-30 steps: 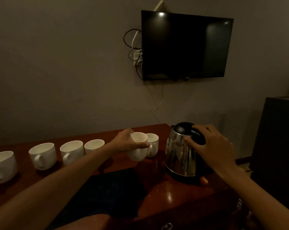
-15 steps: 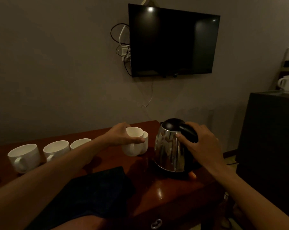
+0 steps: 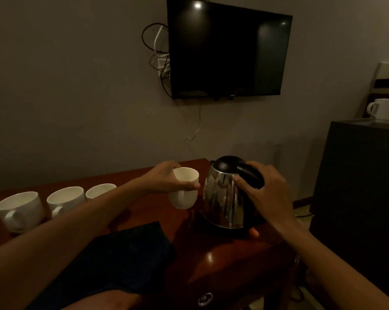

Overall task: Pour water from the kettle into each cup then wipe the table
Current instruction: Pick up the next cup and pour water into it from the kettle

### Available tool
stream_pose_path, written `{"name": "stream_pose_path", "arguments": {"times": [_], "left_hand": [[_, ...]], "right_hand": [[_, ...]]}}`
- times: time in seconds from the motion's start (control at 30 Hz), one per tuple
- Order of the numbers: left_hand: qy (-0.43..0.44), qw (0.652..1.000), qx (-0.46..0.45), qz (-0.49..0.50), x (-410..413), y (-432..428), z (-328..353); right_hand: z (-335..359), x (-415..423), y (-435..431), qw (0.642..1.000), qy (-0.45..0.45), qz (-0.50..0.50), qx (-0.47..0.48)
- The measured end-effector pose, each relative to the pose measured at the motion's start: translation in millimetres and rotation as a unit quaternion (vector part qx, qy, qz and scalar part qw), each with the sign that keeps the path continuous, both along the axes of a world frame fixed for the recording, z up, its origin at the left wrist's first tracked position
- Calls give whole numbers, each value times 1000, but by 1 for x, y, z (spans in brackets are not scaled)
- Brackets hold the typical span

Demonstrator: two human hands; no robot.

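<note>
Kettle point(image 3: 222, 198), the only one, stands just beyond the dark cloth point(image 3: 122, 253) on the worktop point(image 3: 222, 253), right hand point(image 3: 267, 191) curled round its handle, spout facing left. Left hand point(image 3: 164, 180) grips one cup point(image 3: 184, 191) just beside that spout, seemingly off the surface. Three more cups point(image 3: 66, 199) line up leftward; a fifth cup point(image 3: 387, 108) sits far right on a cabinet point(image 3: 356, 175).

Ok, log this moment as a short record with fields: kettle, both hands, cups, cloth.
kettle: upright on its base on the table
right hand: grips the kettle's handle
left hand: holds a white cup beside the kettle
other cups: three in a row, left on the table
cloth: dark, lying near the table's front edge
</note>
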State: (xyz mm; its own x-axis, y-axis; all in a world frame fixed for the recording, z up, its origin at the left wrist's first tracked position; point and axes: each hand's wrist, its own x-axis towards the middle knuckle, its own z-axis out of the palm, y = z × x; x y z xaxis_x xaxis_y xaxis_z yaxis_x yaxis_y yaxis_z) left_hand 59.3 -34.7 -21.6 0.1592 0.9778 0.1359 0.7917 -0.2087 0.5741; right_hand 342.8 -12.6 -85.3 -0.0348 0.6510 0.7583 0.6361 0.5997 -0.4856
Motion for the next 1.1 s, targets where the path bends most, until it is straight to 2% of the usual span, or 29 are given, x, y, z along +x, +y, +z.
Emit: {"name": "stream_pose_path", "arguments": {"times": [0.77, 1.1], "left_hand": [[-34, 999, 7, -23, 8, -4, -5], [-49, 998, -1, -27, 6, -3, 3]], "right_hand": [[-1, -6, -3, 999, 42, 2, 4], [1, -9, -7, 996, 89, 6, 6]]}}
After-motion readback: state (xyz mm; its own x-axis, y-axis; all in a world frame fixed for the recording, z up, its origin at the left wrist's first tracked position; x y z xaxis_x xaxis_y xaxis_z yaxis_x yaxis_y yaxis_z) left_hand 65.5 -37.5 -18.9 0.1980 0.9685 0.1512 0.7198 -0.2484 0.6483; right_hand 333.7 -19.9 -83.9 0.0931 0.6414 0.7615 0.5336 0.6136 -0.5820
